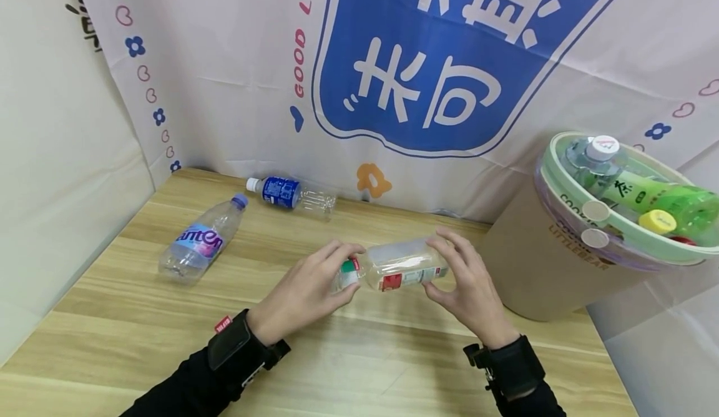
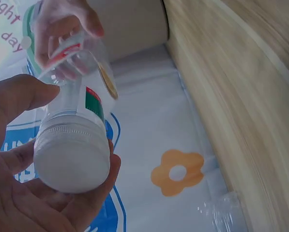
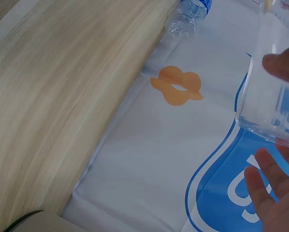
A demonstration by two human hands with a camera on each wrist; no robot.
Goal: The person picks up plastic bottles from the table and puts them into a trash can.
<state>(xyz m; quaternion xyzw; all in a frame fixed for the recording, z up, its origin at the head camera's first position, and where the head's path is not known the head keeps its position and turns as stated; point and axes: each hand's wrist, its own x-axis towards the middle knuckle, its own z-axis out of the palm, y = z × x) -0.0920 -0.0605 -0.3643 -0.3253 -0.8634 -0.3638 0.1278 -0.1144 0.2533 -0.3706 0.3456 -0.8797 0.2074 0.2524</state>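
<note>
Above the table, a clear plastic bottle (image 1: 405,266) with a red, green and white label lies sideways between both hands. My left hand (image 1: 311,283) grips it round the neck end, and the white cap (image 2: 71,166) faces the left wrist camera. At the base end, my right hand (image 1: 469,283) holds the bottle between thumb and fingers. The right wrist view shows the bottle's base (image 3: 267,128) near the right thumb, with part of that hand cut off by the frame edge.
On the wooden table (image 1: 393,367), a blue-capped bottle (image 1: 202,242) lies at left and a white-capped bottle (image 1: 292,195) lies along the back. At right stands a beige bin (image 1: 522,255) with a green rim, holding several bottles. A printed cloth (image 1: 241,92) hangs behind.
</note>
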